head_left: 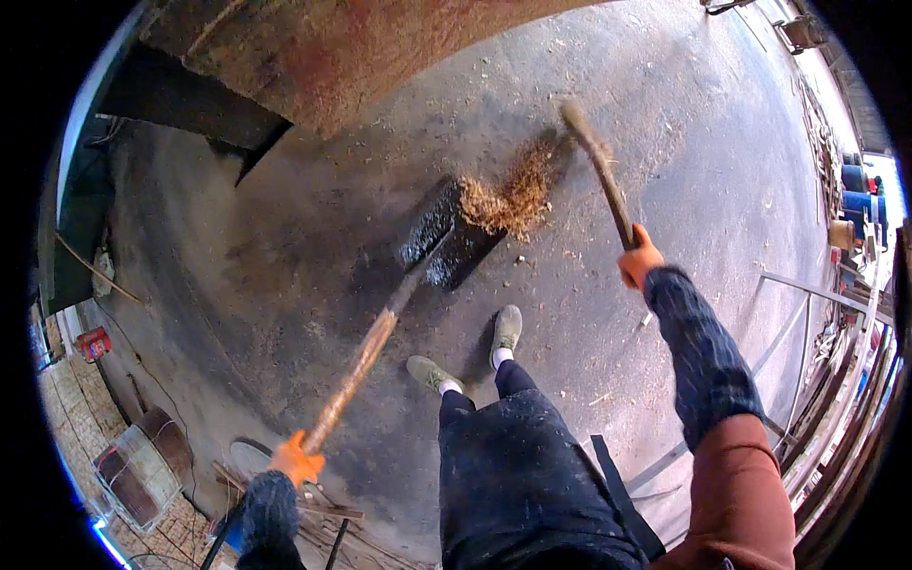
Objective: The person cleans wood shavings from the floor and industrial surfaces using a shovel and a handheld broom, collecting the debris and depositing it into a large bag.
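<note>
My left hand (pixel 296 463) is wrapped round the lower end of a shovel's wooden handle (pixel 353 372). The shovel's dark, pale-specked blade (pixel 427 233) is down at the floor ahead of my feet. Brown shavings (pixel 508 198) lie heaped at the blade's far right edge, some of them on it. Ahead on the right, my right hand (pixel 642 258) is closed on a stick-like wooden tool (pixel 603 171). That tool slants away up and left, its far end just beyond the heap. Motion blurs this end, so its kind cannot be made out.
Over the floor at the top left hangs a large rusty brown surface (pixel 323 66). Metal frames and long bars (pixel 836 399) line the right side, with blue drums (pixel 860 204) farther off. A wire crate (pixel 141 473) and scrap pieces lie at lower left. My shoes (pixel 507 328) stand mid-floor.
</note>
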`<move>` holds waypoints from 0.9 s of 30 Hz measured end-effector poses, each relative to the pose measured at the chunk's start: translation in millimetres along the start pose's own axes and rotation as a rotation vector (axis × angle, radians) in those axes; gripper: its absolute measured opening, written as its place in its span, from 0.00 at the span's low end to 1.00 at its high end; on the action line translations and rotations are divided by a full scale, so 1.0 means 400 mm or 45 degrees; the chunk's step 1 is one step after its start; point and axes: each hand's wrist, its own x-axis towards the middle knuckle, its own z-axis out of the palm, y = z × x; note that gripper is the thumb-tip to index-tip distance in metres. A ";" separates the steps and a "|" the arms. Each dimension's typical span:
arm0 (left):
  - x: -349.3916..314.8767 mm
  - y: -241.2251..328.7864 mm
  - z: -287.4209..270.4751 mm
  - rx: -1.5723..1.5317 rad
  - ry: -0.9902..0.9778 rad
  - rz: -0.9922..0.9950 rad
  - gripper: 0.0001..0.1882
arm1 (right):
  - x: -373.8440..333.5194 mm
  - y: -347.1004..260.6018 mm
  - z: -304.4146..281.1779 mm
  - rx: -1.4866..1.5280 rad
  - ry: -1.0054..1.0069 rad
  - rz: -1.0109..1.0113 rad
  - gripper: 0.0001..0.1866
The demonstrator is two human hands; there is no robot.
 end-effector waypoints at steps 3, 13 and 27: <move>0.072 0.006 -0.074 0.015 -0.029 -0.042 0.43 | 0.057 -0.006 0.167 0.060 0.028 0.178 0.41; 0.096 -0.009 -0.071 -0.123 -0.131 0.088 0.39 | -0.638 0.013 0.374 -0.225 -0.406 0.190 0.46; -0.044 -0.027 0.477 -0.468 -0.265 -0.055 0.38 | -0.233 -0.202 0.324 -0.385 -0.146 0.031 0.39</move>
